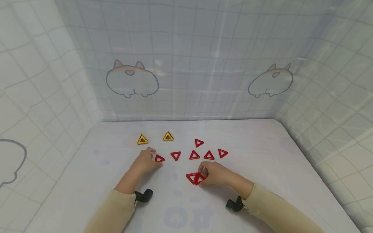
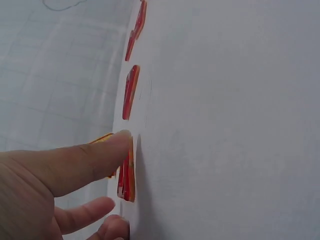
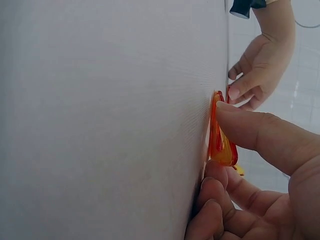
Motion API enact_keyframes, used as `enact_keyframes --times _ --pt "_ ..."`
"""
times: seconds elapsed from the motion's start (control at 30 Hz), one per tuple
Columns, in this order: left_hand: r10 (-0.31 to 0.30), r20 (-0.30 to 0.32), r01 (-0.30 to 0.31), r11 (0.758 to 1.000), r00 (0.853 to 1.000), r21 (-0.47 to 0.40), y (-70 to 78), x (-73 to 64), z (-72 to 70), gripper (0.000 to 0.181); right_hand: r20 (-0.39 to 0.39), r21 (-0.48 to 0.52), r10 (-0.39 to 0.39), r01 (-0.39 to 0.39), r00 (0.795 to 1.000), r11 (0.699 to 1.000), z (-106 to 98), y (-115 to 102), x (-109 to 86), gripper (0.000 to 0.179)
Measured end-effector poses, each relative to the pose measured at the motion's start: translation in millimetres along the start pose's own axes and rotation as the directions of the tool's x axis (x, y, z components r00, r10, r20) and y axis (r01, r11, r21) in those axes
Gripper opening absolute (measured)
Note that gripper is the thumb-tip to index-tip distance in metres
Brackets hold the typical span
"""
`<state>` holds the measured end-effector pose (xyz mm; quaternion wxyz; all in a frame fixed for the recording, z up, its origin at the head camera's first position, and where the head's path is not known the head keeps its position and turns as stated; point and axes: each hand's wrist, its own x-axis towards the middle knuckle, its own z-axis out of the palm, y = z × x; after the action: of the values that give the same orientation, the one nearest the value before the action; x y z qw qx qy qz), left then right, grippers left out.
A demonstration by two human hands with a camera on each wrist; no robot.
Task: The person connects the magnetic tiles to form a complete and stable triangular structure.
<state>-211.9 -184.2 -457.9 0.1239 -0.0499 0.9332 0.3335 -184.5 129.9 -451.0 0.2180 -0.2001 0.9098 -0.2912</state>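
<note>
My right hand (image 1: 215, 173) pinches a red triangle tile (image 3: 223, 132) with an open centre between thumb and fingers, close over the white table. Directly to its left, a second red triangle tile (image 1: 191, 177) meets or overlaps it. Over on the left, my left hand (image 1: 144, 161) is at another red triangle tile (image 1: 159, 158), its thumb along the near edge and its fingers spread apart beyond. In the left wrist view the thumb (image 2: 95, 162) overlaps that tile (image 2: 127, 182), while the other fingers stay lower and apart from the thumb.
Right of the left hand lies a red triangle (image 1: 175, 155). Several more red triangles, one of them (image 1: 194, 155) near the middle, lie beyond the right hand. Two yellow triangles (image 1: 142, 139) (image 1: 168, 136) sit at the back left. Grid-patterned sheeting (image 1: 186, 64) walls the table's back and sides.
</note>
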Motion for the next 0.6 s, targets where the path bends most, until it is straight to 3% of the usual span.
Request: enact_keyframes --times 0.3,0.6 --pt "0.012 0.004 -0.012 0.999 1.000 0.036 0.5 -1.0 1.0 0.045 0.003 0.004 -0.002 0.002 1.000 1.000 -0.6 0.8 0.3 0.036" --pt "0.024 0.026 -0.026 0.998 0.999 0.065 3.2 -3.4 1.4 0.044 -0.001 -0.006 0.006 -0.006 1.000 1.000 -0.6 -0.2 1.3 0.036"
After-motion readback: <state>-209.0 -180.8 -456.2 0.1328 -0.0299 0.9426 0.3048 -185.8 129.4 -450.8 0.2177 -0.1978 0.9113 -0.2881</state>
